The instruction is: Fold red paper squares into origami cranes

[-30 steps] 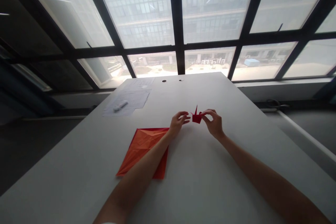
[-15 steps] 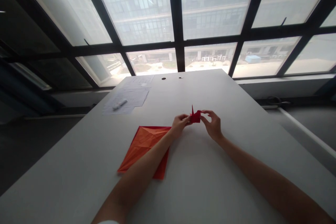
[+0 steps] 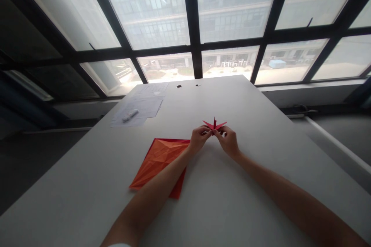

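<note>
An upper-floor office, by the look of it — long white desk with cable holes, loose papers, big windows facing another building.

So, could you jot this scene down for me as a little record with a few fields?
left hand: the left hand pinches one side of the red origami crane
right hand: the right hand pinches the other side
crane: wings spread, neck pointing up
nearby: a creased orange paper sheet lies on the white table, beside the left hand
rest: printed papers and a white marker lie farther along; a large window stands beyond
</note>
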{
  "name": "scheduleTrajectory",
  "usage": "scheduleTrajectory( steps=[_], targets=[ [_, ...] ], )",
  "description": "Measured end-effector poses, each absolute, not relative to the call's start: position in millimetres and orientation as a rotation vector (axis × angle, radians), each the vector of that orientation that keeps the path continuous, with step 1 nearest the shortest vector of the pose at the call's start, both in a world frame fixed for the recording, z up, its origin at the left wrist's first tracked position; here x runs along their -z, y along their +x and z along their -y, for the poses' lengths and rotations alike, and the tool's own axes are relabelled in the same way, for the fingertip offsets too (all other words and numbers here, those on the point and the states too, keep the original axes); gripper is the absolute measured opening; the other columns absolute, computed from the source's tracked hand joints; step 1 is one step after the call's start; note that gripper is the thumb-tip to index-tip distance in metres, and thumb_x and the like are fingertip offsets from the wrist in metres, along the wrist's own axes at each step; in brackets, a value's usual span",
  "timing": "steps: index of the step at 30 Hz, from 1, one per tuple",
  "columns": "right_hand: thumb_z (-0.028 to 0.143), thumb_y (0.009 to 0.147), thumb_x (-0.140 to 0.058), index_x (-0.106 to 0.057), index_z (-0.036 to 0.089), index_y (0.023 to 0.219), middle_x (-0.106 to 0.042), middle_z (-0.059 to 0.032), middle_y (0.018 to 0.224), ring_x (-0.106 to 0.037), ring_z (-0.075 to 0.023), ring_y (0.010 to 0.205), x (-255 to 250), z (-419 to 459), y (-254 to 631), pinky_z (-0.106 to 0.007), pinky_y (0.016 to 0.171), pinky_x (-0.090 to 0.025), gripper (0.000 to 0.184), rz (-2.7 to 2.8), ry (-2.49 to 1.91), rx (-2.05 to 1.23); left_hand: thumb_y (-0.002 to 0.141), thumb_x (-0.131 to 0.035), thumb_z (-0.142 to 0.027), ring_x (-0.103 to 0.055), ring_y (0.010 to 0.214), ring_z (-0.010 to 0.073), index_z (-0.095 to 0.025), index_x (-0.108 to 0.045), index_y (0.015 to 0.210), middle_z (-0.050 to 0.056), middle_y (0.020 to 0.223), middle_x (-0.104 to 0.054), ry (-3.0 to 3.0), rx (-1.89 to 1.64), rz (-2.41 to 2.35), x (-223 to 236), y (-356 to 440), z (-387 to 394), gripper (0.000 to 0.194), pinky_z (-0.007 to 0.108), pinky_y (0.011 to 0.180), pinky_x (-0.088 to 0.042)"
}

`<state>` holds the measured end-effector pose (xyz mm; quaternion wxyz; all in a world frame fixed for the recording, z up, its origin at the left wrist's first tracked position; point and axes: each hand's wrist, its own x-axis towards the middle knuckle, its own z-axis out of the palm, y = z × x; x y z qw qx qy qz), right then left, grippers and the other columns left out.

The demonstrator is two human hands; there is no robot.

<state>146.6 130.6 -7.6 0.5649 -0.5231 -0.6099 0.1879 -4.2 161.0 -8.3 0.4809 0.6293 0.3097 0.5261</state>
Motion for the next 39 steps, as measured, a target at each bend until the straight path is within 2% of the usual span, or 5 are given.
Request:
scheduleTrajectory(
  steps=[13,18,24,34,39],
  targets=[
    [0.038,0.089,-0.054,-0.07,0.015,0.081,-0.069,-0.0046,0.071,-0.059,-0.0176,0.064,14.8,-137.3,150.3,-0.028,0.059,-0.045,0.029,1.291,-1.119,-0.687,0.077,-0.075,-0.028,-0.064,0.069,0.0129,-0.02,-0.054,0.103,0.003,0.089,-0.07,1.312,-1.35,-0.783,13.8,-3.1,-166.2,0.034,0.026,0.065,-0.051],
    [0.039,0.088,-0.055,-0.071,0.014,0.08,-0.068,-0.004,0.068,-0.057,-0.0169,0.06,16.7,-138.0,150.3,-0.027,0.057,-0.044,0.03,1.311,-1.136,-0.696,0.08,-0.069,-0.025,-0.06,0.065,0.0111,-0.016,-0.066,0.088,0.005,0.085,-0.068,1.477,-1.371,-0.863,17.0,-1.4,-169.4,0.013,0.023,0.059,-0.049],
    [0.039,0.088,-0.056,-0.072,0.014,0.084,-0.071,-0.006,0.073,-0.059,-0.0177,0.062,15.2,-137.7,152.6,-0.027,0.057,-0.044,0.031,1.305,-1.152,-0.667,0.082,-0.071,-0.036,-0.068,0.081,0.0165,-0.014,-0.073,0.098,0.011,0.108,-0.068,1.511,-1.3,-0.799,11.3,-0.6,-167.6,0.027,0.028,0.069,-0.057],
    [0.036,0.085,-0.06,-0.074,0.016,0.077,-0.073,-0.0056,0.073,-0.062,-0.018,0.064,13.0,-134.5,151.2,-0.028,0.061,-0.046,0.027,1.388,-1.12,-0.7,0.081,-0.074,-0.03,-0.071,0.076,0.0175,-0.014,-0.072,0.102,0.01,0.095,-0.073,1.546,-1.365,-0.856,16.0,1.4,-164.9,0.027,0.029,0.07,-0.059],
    [0.037,0.082,-0.063,-0.076,0.014,0.076,-0.071,-0.0056,0.066,-0.062,-0.0186,0.06,14.1,-136.8,152.9,-0.029,0.059,-0.046,0.027,1.253,-1.15,-0.762,0.082,-0.074,-0.029,-0.066,0.105,0.0231,-0.018,-0.073,0.098,0.013,0.132,-0.058,1.618,-1.407,-0.756,16.2,-0.3,-164.5,0.02,0.037,0.087,-0.058]
  ],
)
